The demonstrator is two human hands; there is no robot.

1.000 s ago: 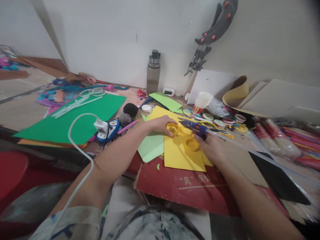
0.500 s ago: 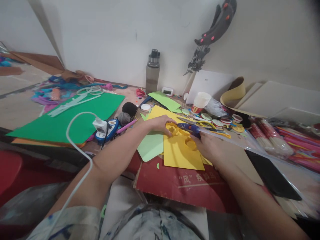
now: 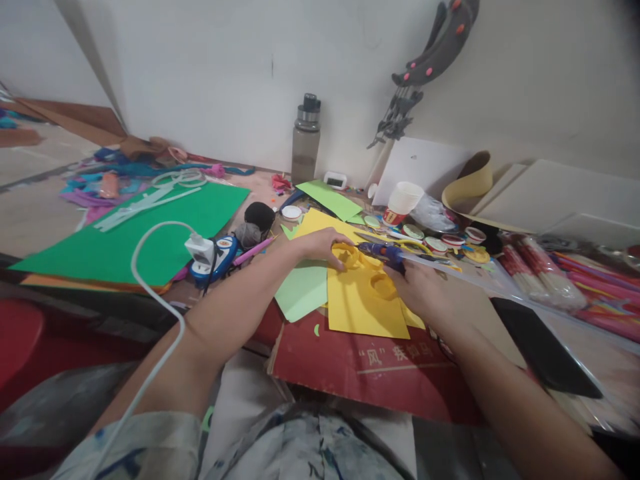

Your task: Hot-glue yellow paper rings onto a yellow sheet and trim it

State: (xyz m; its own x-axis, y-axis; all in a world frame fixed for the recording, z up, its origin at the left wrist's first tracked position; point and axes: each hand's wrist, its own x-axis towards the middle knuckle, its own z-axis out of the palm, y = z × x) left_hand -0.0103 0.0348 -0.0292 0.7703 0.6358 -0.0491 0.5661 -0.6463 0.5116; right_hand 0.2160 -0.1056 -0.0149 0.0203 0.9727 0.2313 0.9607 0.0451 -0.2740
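Head view: left hand (image 3: pixel 325 247) loosely pinching yellow paper ring (image 3: pixel 346 255), right hand (image 3: pixel 419 288) seemingly wrapped round glue gun (image 3: pixel 387 252); nozzle (image 3: pixel 363 247) near left hand, slip could burn.

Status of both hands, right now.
Left hand: closed, thumb and fingers holding a yellow ring.
Right hand: closed around the handle of a blue glue gun.

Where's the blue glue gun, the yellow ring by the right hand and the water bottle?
Blue glue gun (image 3: pixel 386 251): head view, on its body.
Yellow ring (image 3: pixel 382 292): head view, on its near wall.
Water bottle (image 3: pixel 305 149): head view, on its see-through body.
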